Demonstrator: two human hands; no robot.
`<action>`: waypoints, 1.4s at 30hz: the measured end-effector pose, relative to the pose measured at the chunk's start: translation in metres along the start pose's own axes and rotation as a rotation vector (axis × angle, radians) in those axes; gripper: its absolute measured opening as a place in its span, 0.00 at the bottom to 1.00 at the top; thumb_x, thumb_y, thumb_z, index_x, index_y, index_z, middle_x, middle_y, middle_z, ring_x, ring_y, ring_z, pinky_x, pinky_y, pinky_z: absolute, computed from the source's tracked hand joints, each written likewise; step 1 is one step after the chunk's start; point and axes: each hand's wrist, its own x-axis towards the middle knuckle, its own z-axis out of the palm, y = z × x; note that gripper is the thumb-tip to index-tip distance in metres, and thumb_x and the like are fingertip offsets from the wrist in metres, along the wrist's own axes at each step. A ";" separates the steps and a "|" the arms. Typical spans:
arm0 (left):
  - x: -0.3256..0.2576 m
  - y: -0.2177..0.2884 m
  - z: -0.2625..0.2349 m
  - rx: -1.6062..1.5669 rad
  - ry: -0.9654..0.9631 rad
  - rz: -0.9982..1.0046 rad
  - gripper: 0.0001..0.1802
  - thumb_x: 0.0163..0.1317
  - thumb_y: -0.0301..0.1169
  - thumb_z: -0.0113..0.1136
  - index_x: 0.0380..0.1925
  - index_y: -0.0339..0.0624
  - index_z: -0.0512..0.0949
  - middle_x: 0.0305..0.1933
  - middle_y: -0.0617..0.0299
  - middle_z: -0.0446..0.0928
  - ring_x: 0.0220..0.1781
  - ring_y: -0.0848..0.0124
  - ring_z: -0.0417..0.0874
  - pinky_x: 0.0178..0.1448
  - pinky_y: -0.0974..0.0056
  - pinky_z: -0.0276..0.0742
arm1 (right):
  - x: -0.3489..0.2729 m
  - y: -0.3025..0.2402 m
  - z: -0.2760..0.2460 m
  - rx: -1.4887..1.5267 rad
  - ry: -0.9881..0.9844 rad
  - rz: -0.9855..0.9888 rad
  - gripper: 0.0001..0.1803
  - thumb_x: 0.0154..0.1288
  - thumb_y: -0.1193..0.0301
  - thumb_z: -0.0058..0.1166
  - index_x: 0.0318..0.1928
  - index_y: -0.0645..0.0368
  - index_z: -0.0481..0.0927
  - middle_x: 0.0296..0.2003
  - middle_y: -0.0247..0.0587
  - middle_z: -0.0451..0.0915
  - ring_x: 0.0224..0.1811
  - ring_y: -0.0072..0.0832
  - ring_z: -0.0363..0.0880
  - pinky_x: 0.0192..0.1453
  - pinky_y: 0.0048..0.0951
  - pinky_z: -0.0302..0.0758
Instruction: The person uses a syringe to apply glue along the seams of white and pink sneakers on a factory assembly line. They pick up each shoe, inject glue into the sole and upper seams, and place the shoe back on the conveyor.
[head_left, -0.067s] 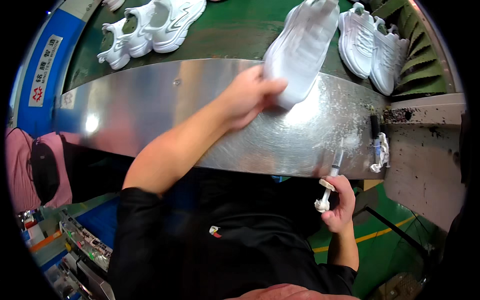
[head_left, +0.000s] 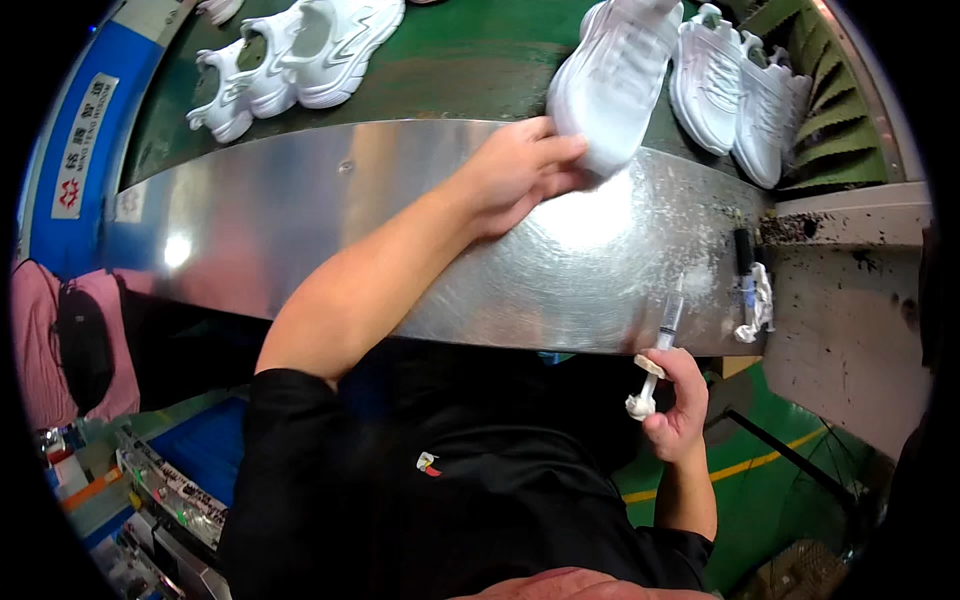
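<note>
My left hand [head_left: 515,170] reaches over the shiny metal table [head_left: 330,220] and grips the heel end of a white sneaker [head_left: 612,80] that lies across the table's far edge onto the green belt [head_left: 460,60]. My right hand [head_left: 680,400] is down by the table's near edge, closed around a syringe [head_left: 660,340] with its tip pointing up toward the table. My black shirt fills the lower middle.
A pair of white sneakers [head_left: 740,90] lies right of the held one, and another pair [head_left: 290,60] sits at the far left of the belt. A dark pen-like tool and a white rag [head_left: 752,290] lie at the table's right end. Pink cloth [head_left: 60,340] hangs at left.
</note>
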 end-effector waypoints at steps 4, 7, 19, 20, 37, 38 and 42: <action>0.032 0.000 0.023 0.088 -0.066 0.021 0.23 0.62 0.31 0.56 0.55 0.33 0.64 0.48 0.52 0.74 0.46 0.66 0.77 0.49 0.62 0.75 | -0.003 0.001 -0.025 -0.267 -0.026 0.005 0.11 0.63 0.71 0.50 0.43 0.63 0.77 0.34 0.47 0.78 0.32 0.42 0.76 0.39 0.34 0.72; -0.001 0.016 -0.023 0.094 0.013 0.277 0.15 0.62 0.29 0.54 0.47 0.35 0.66 0.38 0.54 0.73 0.37 0.66 0.79 0.38 0.66 0.77 | -0.009 0.004 -0.041 -0.480 -0.040 0.106 0.09 0.54 0.79 0.56 0.38 0.60 0.78 0.33 0.44 0.77 0.32 0.41 0.76 0.38 0.34 0.73; -0.008 0.137 -0.195 1.077 0.790 0.586 0.43 0.51 0.30 0.69 0.62 0.31 0.55 0.56 0.49 0.69 0.57 0.65 0.72 0.61 0.65 0.67 | 0.003 0.005 -0.084 -1.098 -0.337 0.141 0.09 0.43 0.77 0.60 0.27 0.58 0.74 0.28 0.39 0.68 0.33 0.36 0.71 0.33 0.34 0.71; -0.005 0.139 -0.180 1.064 0.759 0.602 0.43 0.50 0.29 0.69 0.63 0.33 0.56 0.55 0.50 0.69 0.55 0.66 0.73 0.59 0.65 0.68 | 0.004 0.002 -0.085 -1.094 -0.382 0.153 0.09 0.43 0.77 0.60 0.27 0.57 0.74 0.28 0.39 0.68 0.33 0.35 0.71 0.33 0.34 0.72; -0.141 0.058 -0.088 0.982 0.595 0.610 0.44 0.50 0.22 0.62 0.67 0.44 0.52 0.62 0.56 0.63 0.60 0.67 0.67 0.62 0.64 0.66 | -0.033 0.016 -0.081 0.423 -0.009 0.636 0.11 0.65 0.73 0.46 0.43 0.66 0.78 0.37 0.41 0.78 0.34 0.25 0.78 0.37 0.24 0.74; -0.148 0.042 -0.066 1.099 0.648 0.621 0.46 0.49 0.24 0.64 0.67 0.41 0.50 0.63 0.55 0.61 0.62 0.65 0.66 0.64 0.62 0.62 | -0.038 0.016 -0.077 0.516 0.059 0.688 0.13 0.66 0.73 0.44 0.45 0.67 0.77 0.39 0.42 0.78 0.35 0.25 0.78 0.37 0.24 0.75; -0.172 -0.002 -0.062 1.119 0.397 0.575 0.50 0.45 0.30 0.67 0.67 0.48 0.49 0.64 0.50 0.57 0.63 0.60 0.64 0.64 0.60 0.66 | -0.048 0.023 -0.063 0.669 0.048 0.706 0.22 0.61 0.69 0.53 0.54 0.67 0.70 0.47 0.45 0.75 0.40 0.29 0.78 0.41 0.26 0.77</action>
